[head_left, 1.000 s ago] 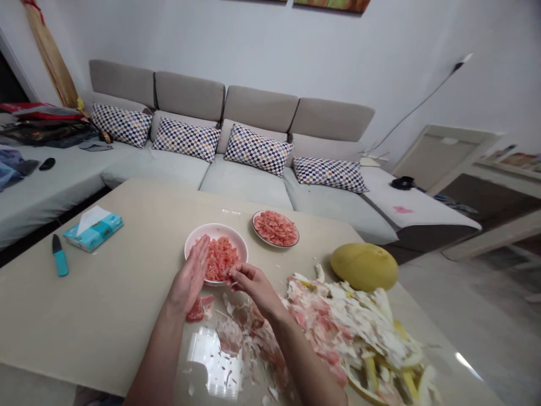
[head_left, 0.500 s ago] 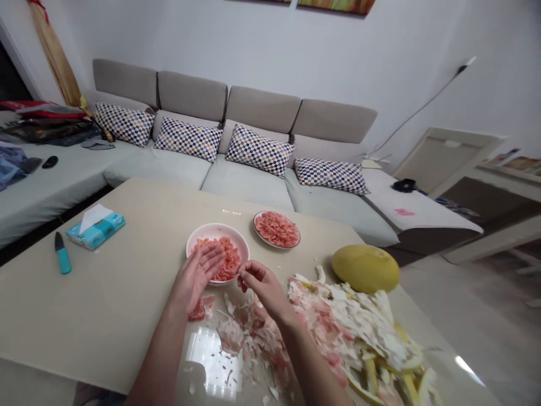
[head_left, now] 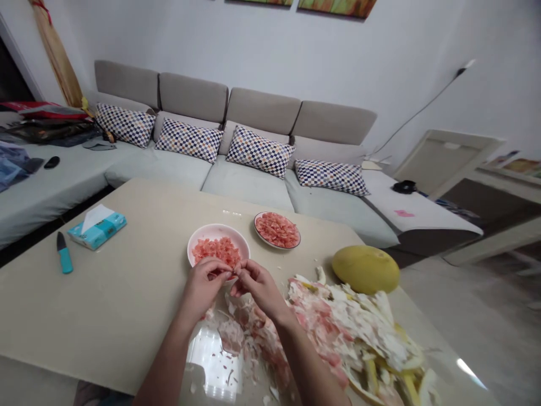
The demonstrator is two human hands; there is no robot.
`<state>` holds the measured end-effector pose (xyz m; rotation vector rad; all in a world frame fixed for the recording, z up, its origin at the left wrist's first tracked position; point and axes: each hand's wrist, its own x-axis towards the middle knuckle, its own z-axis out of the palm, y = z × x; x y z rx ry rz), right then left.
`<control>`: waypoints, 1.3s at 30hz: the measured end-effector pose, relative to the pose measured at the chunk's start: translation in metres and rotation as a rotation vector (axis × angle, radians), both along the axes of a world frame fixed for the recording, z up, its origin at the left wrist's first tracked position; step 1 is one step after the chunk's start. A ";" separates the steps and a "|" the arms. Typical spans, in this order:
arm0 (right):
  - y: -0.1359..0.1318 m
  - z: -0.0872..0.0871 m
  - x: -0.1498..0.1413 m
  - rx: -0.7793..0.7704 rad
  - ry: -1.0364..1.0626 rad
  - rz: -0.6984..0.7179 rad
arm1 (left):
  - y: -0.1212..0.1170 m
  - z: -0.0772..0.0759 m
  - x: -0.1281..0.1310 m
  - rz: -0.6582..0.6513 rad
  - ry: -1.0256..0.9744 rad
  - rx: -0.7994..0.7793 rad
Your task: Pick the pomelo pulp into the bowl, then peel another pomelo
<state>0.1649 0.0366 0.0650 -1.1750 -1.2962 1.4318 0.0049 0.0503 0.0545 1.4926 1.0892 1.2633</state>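
Note:
My left hand [head_left: 207,285] and my right hand [head_left: 256,285] meet at the fingertips over the near rim of a white bowl [head_left: 195,237]. Both are closed in a pinch, and whatever lies between the fingers is too small to make out. Loose pink pomelo pulp [head_left: 217,249] fills much of the bowl, its near part hidden by my fingers. Behind and to the right, a dark-rimmed plate [head_left: 275,230] carries more pulp. Torn membranes and white pith [head_left: 338,316] lie heaped beside my right forearm, with small seeds [head_left: 228,369] on the table between my arms.
A whole yellow-green pomelo [head_left: 366,269] sits by the table's right edge, behind yellow peel strips [head_left: 372,372]. On the left of the table [head_left: 105,316] are a blue tissue pack [head_left: 98,228] and a teal-handled knife [head_left: 65,256]. A sofa [head_left: 249,180] with patterned cushions stands beyond.
My left hand, open with the palm turned up over the bowl, has turned and closed to a pinch against my right fingertips. My right hand has stayed nearly in place, still pinching.

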 end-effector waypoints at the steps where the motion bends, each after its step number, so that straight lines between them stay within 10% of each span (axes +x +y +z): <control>1: 0.000 0.000 0.000 0.000 -0.008 -0.008 | 0.001 -0.002 0.000 0.003 -0.008 -0.010; 7: -0.011 -0.006 0.017 0.132 -0.165 -0.168 | 0.009 -0.016 -0.004 0.024 -0.360 -0.296; 13: -0.041 -0.038 0.062 0.256 -0.920 -0.214 | 0.012 -0.007 -0.010 -0.105 -0.918 -0.632; 18: -0.058 -0.043 0.079 0.449 -1.110 -0.276 | 0.009 0.003 -0.011 -0.152 -1.004 -0.675; 31: -0.013 -0.026 -0.044 0.573 -0.448 -0.169 | 0.004 0.004 -0.005 -0.256 -1.043 -0.641; 39: -0.014 -0.026 -0.026 0.535 -0.523 -0.167 | 0.008 -0.004 -0.006 -0.258 -1.039 -0.640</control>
